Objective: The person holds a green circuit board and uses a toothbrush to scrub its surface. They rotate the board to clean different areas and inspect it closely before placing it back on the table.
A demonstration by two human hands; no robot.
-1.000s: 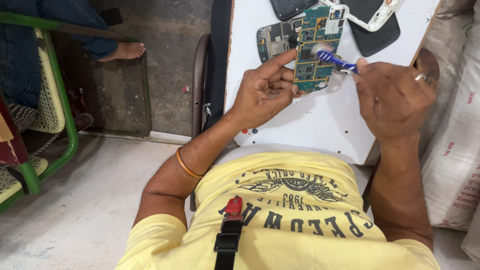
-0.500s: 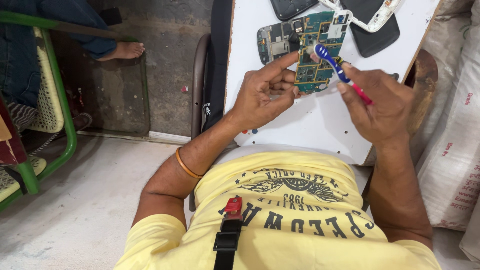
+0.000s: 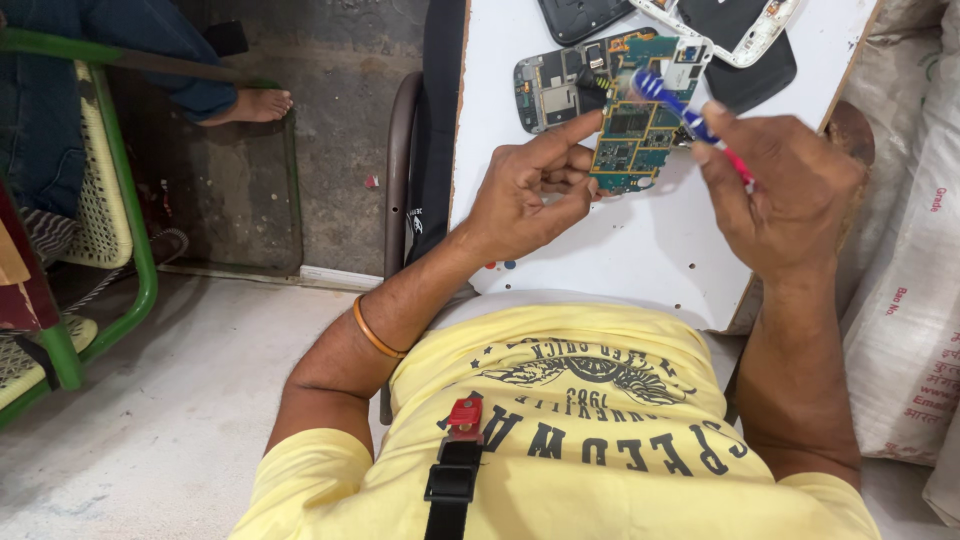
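A: Now, nearest the camera is the yellow printed shirt (image 3: 600, 440) with a black strap and red clip (image 3: 463, 413), and an orange bangle (image 3: 372, 330) on the left wrist. What are the hands doing beyond that?

B: The left hand (image 3: 530, 195) is half curled, its forefinger stretched out to press on the near left edge of a green circuit board (image 3: 635, 125) that lies on the white bench (image 3: 620, 250). The right hand (image 3: 790, 190) is closed around a blue and red toothbrush (image 3: 690, 120), gripped near its red end, with the blue head over the middle of the board.

A: And further off?

B: Just left of the green board, touching it, sits a grey shielded board section (image 3: 548, 92). At the far edge lie a black phone back cover (image 3: 585, 15), a white phone frame (image 3: 735, 30) and another dark cover (image 3: 750, 75) partly under it. Far left, beside a green chair (image 3: 120, 200), is another person's bare foot (image 3: 250, 103). White sacks (image 3: 915, 280) stand on the right.

A: What could go wrong?

B: I'd judge that one finger is a thin hold: a hard stroke could slide the board into the loose parts. Stiff bristles might also snag small components or the black connector near the top.
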